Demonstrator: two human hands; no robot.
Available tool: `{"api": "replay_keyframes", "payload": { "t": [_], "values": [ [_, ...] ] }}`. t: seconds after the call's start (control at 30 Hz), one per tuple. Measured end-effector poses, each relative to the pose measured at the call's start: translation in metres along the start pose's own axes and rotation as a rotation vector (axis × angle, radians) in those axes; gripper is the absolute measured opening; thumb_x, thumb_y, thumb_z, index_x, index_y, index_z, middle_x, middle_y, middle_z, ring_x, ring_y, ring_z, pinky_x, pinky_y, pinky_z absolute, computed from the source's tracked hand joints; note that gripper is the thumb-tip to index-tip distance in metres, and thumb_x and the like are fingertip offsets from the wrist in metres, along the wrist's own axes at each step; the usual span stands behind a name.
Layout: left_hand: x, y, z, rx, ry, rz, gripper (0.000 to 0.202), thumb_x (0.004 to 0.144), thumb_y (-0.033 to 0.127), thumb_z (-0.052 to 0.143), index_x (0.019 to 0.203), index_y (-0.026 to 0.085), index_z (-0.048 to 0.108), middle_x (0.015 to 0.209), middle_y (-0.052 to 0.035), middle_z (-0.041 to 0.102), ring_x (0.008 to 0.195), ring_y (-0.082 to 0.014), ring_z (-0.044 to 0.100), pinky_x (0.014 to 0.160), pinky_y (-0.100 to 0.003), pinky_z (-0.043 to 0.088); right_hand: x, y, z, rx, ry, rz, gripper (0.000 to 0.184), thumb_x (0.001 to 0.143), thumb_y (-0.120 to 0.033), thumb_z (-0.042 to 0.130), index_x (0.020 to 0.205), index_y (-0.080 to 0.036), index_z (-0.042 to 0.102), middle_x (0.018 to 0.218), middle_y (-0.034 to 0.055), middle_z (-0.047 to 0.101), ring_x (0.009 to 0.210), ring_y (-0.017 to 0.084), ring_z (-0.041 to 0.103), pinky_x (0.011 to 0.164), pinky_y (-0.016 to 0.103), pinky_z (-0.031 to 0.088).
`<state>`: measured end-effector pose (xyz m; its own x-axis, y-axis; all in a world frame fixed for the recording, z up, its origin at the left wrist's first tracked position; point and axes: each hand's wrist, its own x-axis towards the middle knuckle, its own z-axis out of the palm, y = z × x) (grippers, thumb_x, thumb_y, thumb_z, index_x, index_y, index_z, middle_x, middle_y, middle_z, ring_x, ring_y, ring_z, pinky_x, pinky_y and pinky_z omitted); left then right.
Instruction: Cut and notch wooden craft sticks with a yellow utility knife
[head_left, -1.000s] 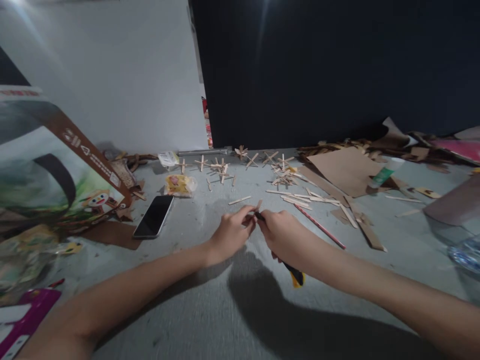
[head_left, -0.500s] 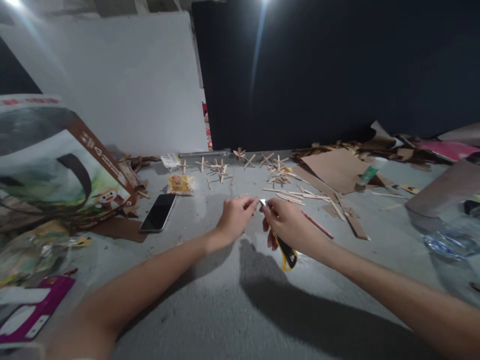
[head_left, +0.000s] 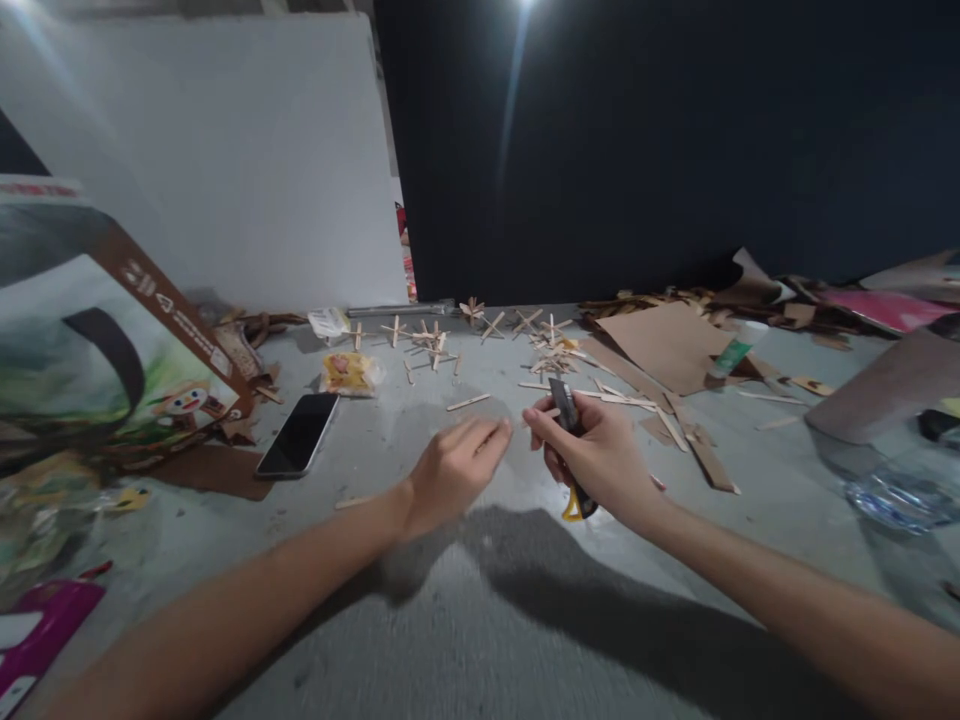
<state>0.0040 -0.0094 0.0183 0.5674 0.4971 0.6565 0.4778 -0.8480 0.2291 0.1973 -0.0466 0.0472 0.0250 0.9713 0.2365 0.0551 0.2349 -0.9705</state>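
My right hand (head_left: pixel 600 450) is wrapped around a black and yellow utility knife (head_left: pixel 568 410), its dark front end pointing up and away. Between thumb and index finger of the same hand is a small piece of wooden stick (head_left: pixel 550 413). My left hand (head_left: pixel 454 465) hovers just left of it, fingers curled and pressed together; whether anything is in them is hidden. A short wooden stick (head_left: pixel 469 402) lies on the grey table beyond the left hand. Another stick piece (head_left: pixel 352 503) lies beside the left forearm.
Small crossed-stick pieces (head_left: pixel 439 345) stand towards the back. Loose sticks (head_left: pixel 630 400) and brown cardboard (head_left: pixel 664 345) lie to the right, with a green-white tube (head_left: pixel 731 355). At left are a phone (head_left: pixel 298 435), a yellow packet (head_left: pixel 349 373) and a large printed bag (head_left: pixel 97 340).
My hands have drawn apart. The knife has turned more upright in my right hand, which now pinches a stick piece. My left hand has come nearer, and the short stick beyond it shows.
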Motion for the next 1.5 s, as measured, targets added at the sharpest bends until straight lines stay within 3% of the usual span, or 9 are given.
{"api": "replay_keyframes", "payload": {
  "t": [0.1, 0.23, 0.4, 0.6, 0.73, 0.8, 1.03, 1.5],
  "values": [
    [0.001, 0.004, 0.004, -0.107, 0.055, -0.092, 0.029, 0.106, 0.025, 0.052, 0.089, 0.019, 0.075, 0.088, -0.0098, 0.076, 0.086, -0.0238, 0.075, 0.086, -0.039, 0.062, 0.008, 0.007, 0.001, 0.045, -0.058, -0.02, 0.046, 0.087, -0.063, 0.076, 0.087, -0.021, 0.059, 0.065, -0.0024, 0.066, 0.037, 0.009, 0.052, 0.036, 0.022, 0.037],
    [0.004, 0.009, 0.01, -0.379, 0.141, -0.355, 0.016, 0.099, 0.033, 0.067, 0.095, 0.02, 0.074, 0.084, -0.0055, 0.077, 0.078, -0.0199, 0.074, 0.076, -0.032, 0.06, 0.027, 0.026, -0.006, 0.115, -0.208, 0.011, 0.045, 0.088, -0.063, 0.075, 0.085, -0.021, 0.058, 0.06, -0.0051, 0.062, 0.034, 0.007, 0.045, 0.035, 0.021, 0.034],
    [0.005, 0.009, 0.019, -0.841, -0.131, -0.622, 0.034, 0.101, 0.047, 0.06, 0.088, 0.017, 0.07, 0.076, -0.0047, 0.073, 0.059, -0.016, 0.069, 0.058, -0.028, 0.056, 0.039, 0.051, -0.011, 0.074, -0.283, 0.091, 0.05, 0.085, -0.068, 0.075, 0.087, -0.021, 0.058, 0.05, -0.0087, 0.054, 0.035, 0.008, 0.043, 0.037, 0.02, 0.032],
    [-0.004, 0.0, 0.034, -1.022, -0.158, -0.785, 0.041, 0.089, 0.054, 0.077, 0.102, 0.017, 0.063, 0.077, -0.0053, 0.078, 0.064, -0.0195, 0.076, 0.066, -0.032, 0.061, 0.035, 0.056, -0.007, 0.054, -0.253, 0.176, 0.049, 0.088, -0.069, 0.068, 0.092, -0.022, 0.055, 0.049, -0.011, 0.049, 0.035, 0.008, 0.039, 0.036, 0.02, 0.032],
    [-0.006, -0.01, 0.033, -1.0, 0.011, -0.844, 0.044, 0.089, 0.053, 0.077, 0.108, 0.019, 0.058, 0.084, -0.0077, 0.083, 0.073, -0.0227, 0.08, 0.076, -0.036, 0.065, 0.028, 0.055, -0.006, 0.019, -0.162, 0.162, 0.042, 0.099, -0.066, 0.051, 0.096, -0.025, 0.05, 0.059, -0.0101, 0.05, 0.037, 0.01, 0.043, 0.035, 0.021, 0.036],
    [-0.006, -0.012, 0.032, -1.014, 0.044, -0.868, 0.044, 0.088, 0.054, 0.078, 0.104, 0.02, 0.056, 0.084, -0.0079, 0.083, 0.075, -0.0236, 0.081, 0.078, -0.038, 0.066, 0.023, 0.052, -0.006, -0.093, -0.236, 0.14, 0.037, 0.103, -0.058, 0.05, 0.088, -0.024, 0.05, 0.06, -0.007, 0.056, 0.041, 0.01, 0.051, 0.039, 0.021, 0.04],
    [-0.006, -0.008, 0.029, -0.981, -0.033, -0.83, 0.038, 0.094, 0.053, 0.072, 0.095, 0.022, 0.049, 0.08, -0.0072, 0.083, 0.075, -0.0255, 0.082, 0.074, -0.037, 0.064, 0.012, 0.037, -0.003, -0.227, -0.386, 0.136, 0.037, 0.104, -0.049, 0.048, 0.079, -0.023, 0.053, 0.06, -0.0035, 0.06, 0.044, 0.012, 0.061, 0.044, 0.022, 0.045],
    [-0.008, -0.006, 0.027, -0.852, -0.095, -0.803, 0.027, 0.098, 0.046, 0.063, 0.097, 0.022, 0.049, 0.08, -0.0082, 0.084, 0.077, -0.0256, 0.081, 0.073, -0.035, 0.057, 0.01, 0.04, 0.0, -0.315, -0.4, 0.076, 0.035, 0.105, -0.043, 0.044, 0.077, -0.023, 0.051, 0.057, -0.0035, 0.056, 0.04, 0.011, 0.057, 0.042, 0.021, 0.042]
  ]
}}
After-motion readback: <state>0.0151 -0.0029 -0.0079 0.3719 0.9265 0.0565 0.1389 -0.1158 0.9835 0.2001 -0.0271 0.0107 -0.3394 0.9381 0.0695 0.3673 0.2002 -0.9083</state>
